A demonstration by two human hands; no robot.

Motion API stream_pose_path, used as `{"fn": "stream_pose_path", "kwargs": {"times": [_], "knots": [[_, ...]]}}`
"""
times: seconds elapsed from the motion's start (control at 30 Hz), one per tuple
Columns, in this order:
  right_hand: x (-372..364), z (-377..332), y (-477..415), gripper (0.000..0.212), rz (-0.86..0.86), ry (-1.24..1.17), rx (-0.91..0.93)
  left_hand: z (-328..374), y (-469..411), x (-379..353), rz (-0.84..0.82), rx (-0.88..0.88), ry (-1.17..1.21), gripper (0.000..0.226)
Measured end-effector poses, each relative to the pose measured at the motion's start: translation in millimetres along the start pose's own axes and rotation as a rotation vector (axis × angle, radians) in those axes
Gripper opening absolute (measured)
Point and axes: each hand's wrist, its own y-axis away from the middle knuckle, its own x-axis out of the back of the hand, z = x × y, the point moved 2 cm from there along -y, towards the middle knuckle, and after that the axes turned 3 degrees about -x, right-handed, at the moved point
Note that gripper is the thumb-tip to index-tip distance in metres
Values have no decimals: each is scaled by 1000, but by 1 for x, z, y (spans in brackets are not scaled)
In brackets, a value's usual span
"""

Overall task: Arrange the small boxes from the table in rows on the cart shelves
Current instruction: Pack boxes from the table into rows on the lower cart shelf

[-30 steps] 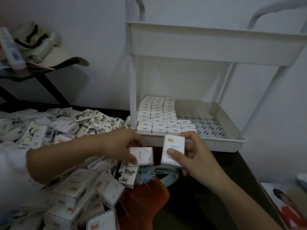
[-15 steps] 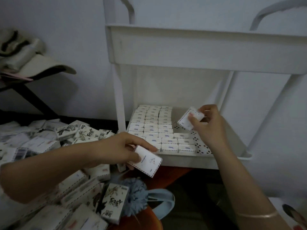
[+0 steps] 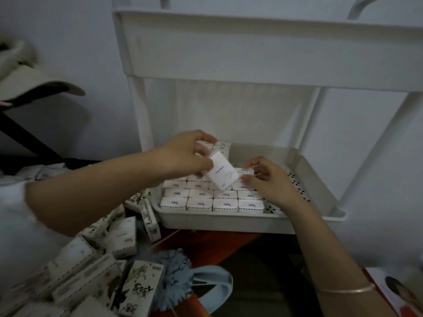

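White plastic makes up the cart point(image 3: 229, 53), its lower shelf point(image 3: 229, 221) a shallow tray with rounded corners and a floor punched with small flower-shaped holes, bare at 3 o'clock. Filling the tray's 9 o'clock side are the rows of small boxes point(image 3: 201, 203): white card, rectangular, standing on edge and touching one another, each with a dashed stamp-like border and a small purple mark on its top face.

Above those rows, near the middle of the view, the left hand point(image 3: 183, 156) grips the held box point(image 3: 223, 173), its fingers point(image 3: 202, 136) curled round one short end; the box is tilted, its broad face up, with faint lettering and a scalloped edge. Just beside it at 3 o'clock the right hand point(image 3: 272, 181) is lowered into the tray, thumb and forefinger pinching the end box point(image 3: 246, 171) of a far row. A thin metal bracelet point(image 3: 345, 290) circles that wrist.

At 7 o'clock lies a loose heap of boxes point(image 3: 91, 271), some printed with black ink drawings. A fluffy blue pompom point(image 3: 174, 275) sits at 6 o'clock and a beige brimmed hat point(image 3: 34, 83) at 10 o'clock.
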Motion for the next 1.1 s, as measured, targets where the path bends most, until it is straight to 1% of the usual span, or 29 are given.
{"fn": "stream_pose_path", "kwargs": {"times": [0.07, 0.13, 0.2, 0.23, 0.37, 0.43, 0.5, 0.6, 0.67, 0.73, 0.8, 0.9, 1.0, 1.1], "knots": [[0, -1, 0, 13, -8, 4, -7, 7, -19, -4, 117, -71, -6, 41], [-1, -2, 0, 13, -21, 31, -22, 10, -37, -9, 220, -175, -101, 33], [-2, -2, 0, 18, -19, 93, -50, 12, -52, -17, 266, -273, -241, 28], [-2, -2, 1, 20, -7, 124, -63, 11, -59, -22, 259, -303, -298, 28], [-2, -2, 0, 23, 39, 141, -120, 1, -80, -40, 136, -354, -471, 35], [-1, 0, -1, 22, 44, 131, -167, -4, -84, -45, 78, -398, -512, 38], [-2, 3, -2, 25, 37, 102, -219, -10, -86, -47, 30, -411, -530, 40], [-1, 8, -4, 34, 80, 5, -258, -17, -90, -51, -79, -381, -588, 32], [-1, 9, -4, 39, 103, 1, -272, -21, -91, -53, -154, -358, -641, 29], [-1, 9, -5, 44, 125, 59, -245, -25, -92, -54, -209, -310, -610, 33], [0, 7, -4, 46, 164, 119, -198, -26, -91, -54, -218, -283, -592, 44], [1, -2, -2, 44, 215, 177, -83, -22, -86, -52, -206, -293, -685, 53], [3, -19, 5, 39, 273, 201, 43, -11, -69, -43, -177, -332, -748, 53], [-2, -47, 20, 32, 292, 180, 165, 1, -37, -24, -116, -357, -803, 48]]}}
